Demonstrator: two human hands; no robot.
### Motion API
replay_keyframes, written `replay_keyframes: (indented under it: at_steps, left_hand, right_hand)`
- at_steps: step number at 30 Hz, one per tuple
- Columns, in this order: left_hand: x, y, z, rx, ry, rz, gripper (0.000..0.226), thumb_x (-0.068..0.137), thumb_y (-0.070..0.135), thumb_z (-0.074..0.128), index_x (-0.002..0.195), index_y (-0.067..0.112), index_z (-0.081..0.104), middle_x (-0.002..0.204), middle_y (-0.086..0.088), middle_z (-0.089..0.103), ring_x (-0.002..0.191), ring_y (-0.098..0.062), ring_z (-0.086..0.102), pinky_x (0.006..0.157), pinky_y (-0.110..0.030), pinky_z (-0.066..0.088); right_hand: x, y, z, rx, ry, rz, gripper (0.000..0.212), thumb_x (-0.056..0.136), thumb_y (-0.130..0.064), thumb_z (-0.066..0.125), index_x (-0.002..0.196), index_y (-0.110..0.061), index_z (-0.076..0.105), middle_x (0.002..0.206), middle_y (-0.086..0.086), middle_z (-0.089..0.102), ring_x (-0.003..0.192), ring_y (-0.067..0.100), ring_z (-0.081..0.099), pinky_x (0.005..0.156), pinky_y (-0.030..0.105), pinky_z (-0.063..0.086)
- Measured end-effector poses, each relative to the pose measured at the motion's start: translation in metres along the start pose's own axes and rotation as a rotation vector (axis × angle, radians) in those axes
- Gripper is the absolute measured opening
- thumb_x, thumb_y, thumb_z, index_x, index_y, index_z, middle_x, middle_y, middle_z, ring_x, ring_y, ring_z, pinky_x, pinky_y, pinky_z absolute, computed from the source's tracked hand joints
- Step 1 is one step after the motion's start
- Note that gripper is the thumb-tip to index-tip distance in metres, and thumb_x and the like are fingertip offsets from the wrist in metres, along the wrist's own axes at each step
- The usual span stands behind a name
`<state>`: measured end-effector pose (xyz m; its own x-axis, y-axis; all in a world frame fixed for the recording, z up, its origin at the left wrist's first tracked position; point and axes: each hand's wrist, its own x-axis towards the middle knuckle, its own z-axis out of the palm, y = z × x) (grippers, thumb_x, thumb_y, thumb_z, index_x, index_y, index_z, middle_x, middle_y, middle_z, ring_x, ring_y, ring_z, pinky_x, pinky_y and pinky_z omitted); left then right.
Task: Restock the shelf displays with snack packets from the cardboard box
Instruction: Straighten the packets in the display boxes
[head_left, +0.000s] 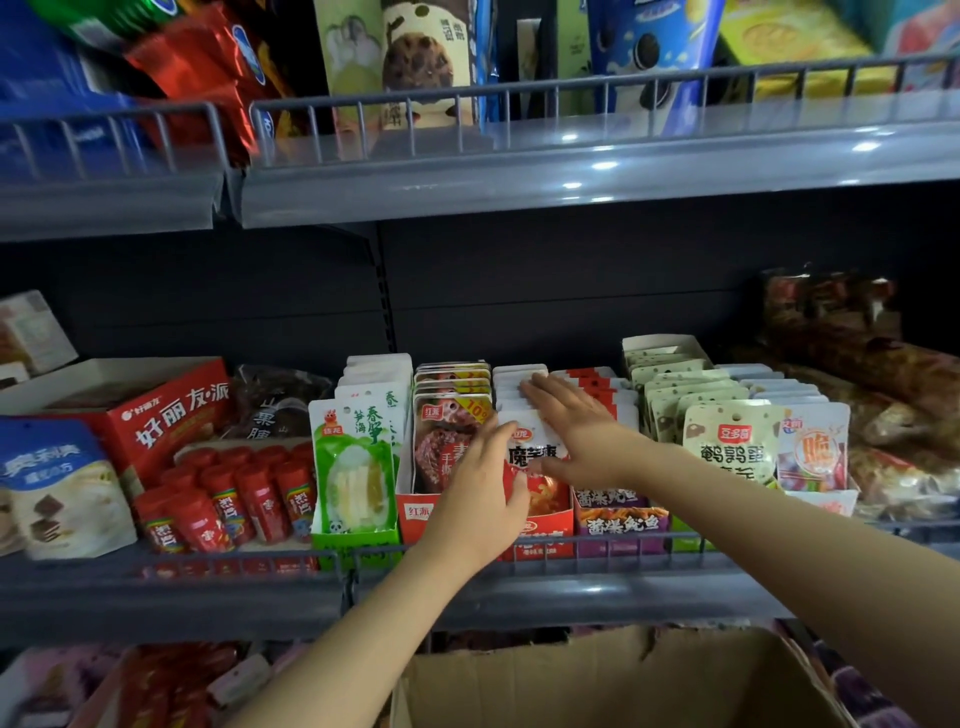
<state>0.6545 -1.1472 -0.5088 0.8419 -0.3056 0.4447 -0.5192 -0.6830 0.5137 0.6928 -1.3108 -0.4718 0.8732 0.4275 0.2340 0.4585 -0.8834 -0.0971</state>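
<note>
A row of red-and-white snack packets (535, 452) stands upright in a red display carton (545, 525) on the middle shelf. My left hand (480, 499) lies flat against the front packet, its fingers straight. My right hand (576, 426) rests palm down on the tops of the packets in that row, fingers stretched toward the back. The open cardboard box (597, 680) sits below the shelf at the bottom middle; its inside is dim and I cannot make out what it holds.
Neighbouring cartons hold green bamboo-shoot packets (356, 467), dark red meat packets (447, 441), purple-boxed packets (621, 522) and pale green egg packets (727, 447). A grey wire rail (260, 558) runs along the shelf front. The upper shelf (571, 176) overhangs close above.
</note>
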Motion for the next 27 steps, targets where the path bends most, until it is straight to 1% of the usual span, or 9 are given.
replay_keyframes:
  at_steps: [3,6,10,13,15,17,19,23,27]
  left_hand:
    - [0.007,-0.003,-0.015,-0.004,0.112,-0.020,0.051,0.097,0.015,0.045,0.145,0.019,0.028,0.151,0.003,0.030,0.137,-0.010,0.029,0.102,-0.010,0.018]
    - [0.030,-0.016,-0.031,0.191,0.175,-0.063,0.050,0.097,0.014,0.045,0.145,0.018,0.029,0.150,-0.002,0.033,0.136,-0.020,0.033,0.112,-0.029,0.022]
    - [0.075,-0.042,-0.055,0.522,-0.083,-0.112,0.061,0.090,0.028,0.058,0.144,0.021,0.031,0.148,-0.001,0.036,0.137,-0.021,0.029,0.112,-0.035,0.017]
    - [0.098,-0.049,-0.068,0.603,-0.241,-0.055,0.070,0.079,0.046,0.068,0.137,0.020,0.039,0.141,-0.002,0.044,0.130,-0.021,0.038,0.107,-0.037,0.022]
    - [0.105,-0.051,-0.072,0.613,-0.361,-0.094,0.089,0.068,0.055,0.075,0.140,0.020,0.036,0.144,-0.003,0.040,0.132,-0.024,0.036,0.109,-0.038,0.025]
    - [0.104,-0.053,-0.072,0.687,-0.423,-0.116,0.108,0.060,0.059,0.078,0.146,0.019,0.026,0.152,-0.004,0.029,0.139,-0.026,0.026,0.113,-0.040,0.023]
    - [0.098,-0.057,-0.067,0.778,-0.394,-0.082,0.111,0.059,0.060,0.078,0.146,0.017,0.024,0.152,-0.005,0.028,0.139,-0.025,0.023,0.112,-0.038,0.020]
    - [0.087,-0.059,-0.061,0.744,-0.235,-0.045,0.096,0.058,0.059,0.079,0.134,0.017,0.038,0.137,-0.004,0.042,0.128,-0.023,0.032,0.103,-0.033,0.024]
    - [0.080,-0.057,-0.058,0.773,-0.161,-0.041,0.094,0.060,0.058,0.078,0.133,0.016,0.036,0.135,-0.003,0.041,0.127,-0.022,0.032,0.105,-0.034,0.022]
  right_hand:
    - [0.004,-0.007,-0.008,-0.019,0.052,-0.028,0.070,0.095,-0.047,0.043,0.152,-0.024,0.009,0.160,-0.001,0.001,0.146,0.017,-0.001,0.117,0.034,-0.001]
    - [0.018,-0.021,-0.017,0.037,0.082,-0.047,0.054,0.100,-0.044,0.033,0.150,-0.029,0.021,0.159,-0.005,0.012,0.146,0.013,0.002,0.116,0.031,-0.002]
    - [0.049,-0.034,-0.022,0.010,0.003,0.005,0.047,0.098,-0.036,0.038,0.144,-0.024,0.037,0.155,0.000,0.024,0.145,0.017,0.011,0.116,0.032,0.005]
    - [0.066,-0.034,-0.019,0.024,-0.020,0.060,0.047,0.088,-0.034,0.051,0.134,-0.022,0.051,0.141,0.007,0.044,0.135,0.025,0.032,0.112,0.038,0.025]
    - [0.072,-0.032,-0.017,0.008,-0.042,0.085,0.046,0.084,-0.037,0.057,0.126,-0.020,0.058,0.130,0.008,0.053,0.127,0.027,0.040,0.106,0.040,0.034]
    - [0.078,-0.031,-0.015,-0.019,-0.040,0.097,0.043,0.081,-0.038,0.062,0.120,-0.020,0.061,0.124,0.006,0.055,0.123,0.026,0.040,0.103,0.039,0.035]
    - [0.084,-0.030,-0.013,-0.037,-0.022,0.107,0.039,0.077,-0.036,0.066,0.113,-0.022,0.064,0.118,0.003,0.057,0.118,0.025,0.042,0.100,0.038,0.038]
    - [0.090,-0.030,-0.005,0.002,0.040,0.118,0.035,0.072,-0.034,0.073,0.105,-0.027,0.062,0.109,-0.001,0.059,0.113,0.023,0.045,0.096,0.036,0.037]
    - [0.087,-0.033,-0.003,-0.031,0.066,0.120,0.039,0.074,-0.034,0.073,0.107,-0.024,0.057,0.113,0.000,0.055,0.117,0.023,0.040,0.099,0.038,0.032]
